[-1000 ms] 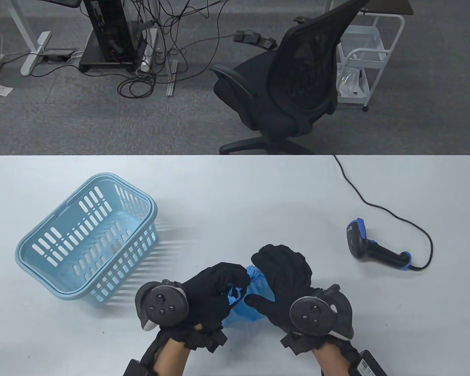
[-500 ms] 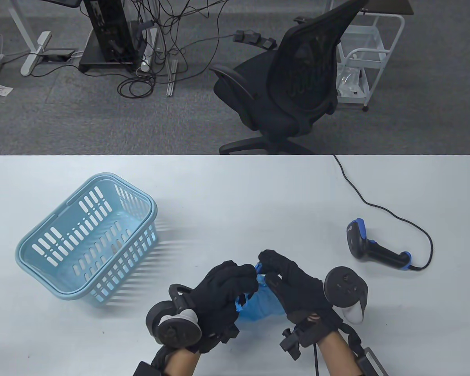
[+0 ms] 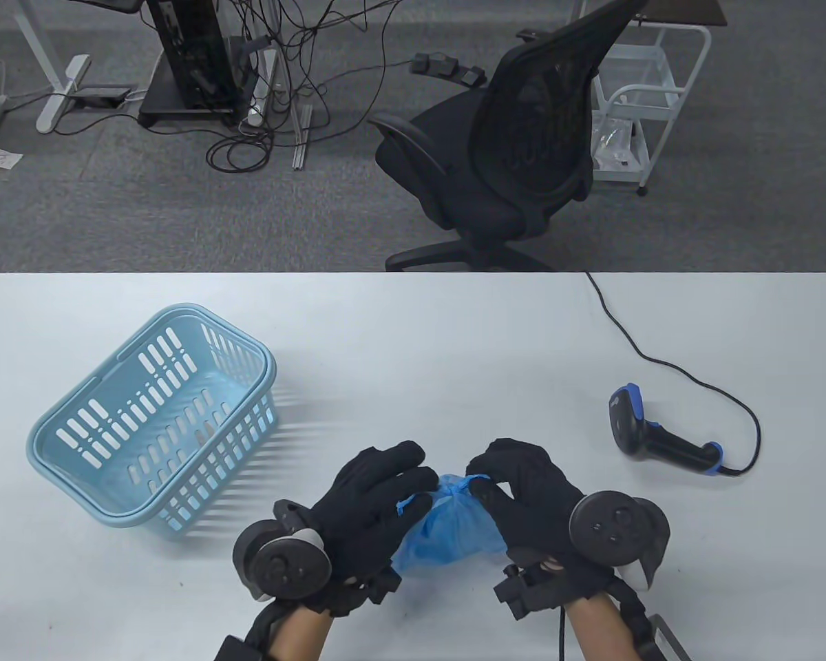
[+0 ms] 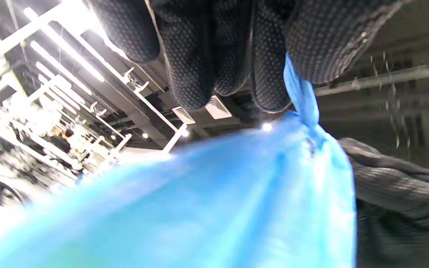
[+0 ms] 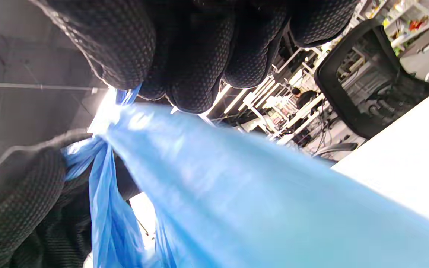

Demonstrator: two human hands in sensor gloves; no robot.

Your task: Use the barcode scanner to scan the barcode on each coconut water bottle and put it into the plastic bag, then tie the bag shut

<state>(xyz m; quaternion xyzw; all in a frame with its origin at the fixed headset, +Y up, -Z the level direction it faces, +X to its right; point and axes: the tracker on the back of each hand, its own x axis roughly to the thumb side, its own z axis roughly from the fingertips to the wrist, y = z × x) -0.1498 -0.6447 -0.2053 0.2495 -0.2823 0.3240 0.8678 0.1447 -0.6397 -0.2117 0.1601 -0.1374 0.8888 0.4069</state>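
Note:
A blue plastic bag [image 3: 451, 530] stands bulging on the table near the front edge, between my two hands. Its top is gathered into a knot [image 3: 454, 486]. My left hand [image 3: 378, 492] pinches one blue handle strip [image 4: 298, 89] of the plastic bag [image 4: 184, 208] between thumb and fingers. My right hand [image 3: 516, 482] pinches the other strip [image 5: 123, 98] of the plastic bag [image 5: 259, 201] at the knot. No bottle shows; whatever the bag holds is hidden. The black and blue barcode scanner [image 3: 650, 434] lies on the table to the right, apart from both hands.
A light blue slotted basket [image 3: 155, 416] lies tilted at the left of the white table [image 3: 413, 330]. The scanner's black cable [image 3: 668, 361] runs to the table's far edge. A black office chair [image 3: 502, 151] stands beyond the table.
Both hands have turned and drawn apart sideways, pulling the bag's handle strips outward. The loose bag top has closed into a tight knot. The basket and the scanner have not moved.

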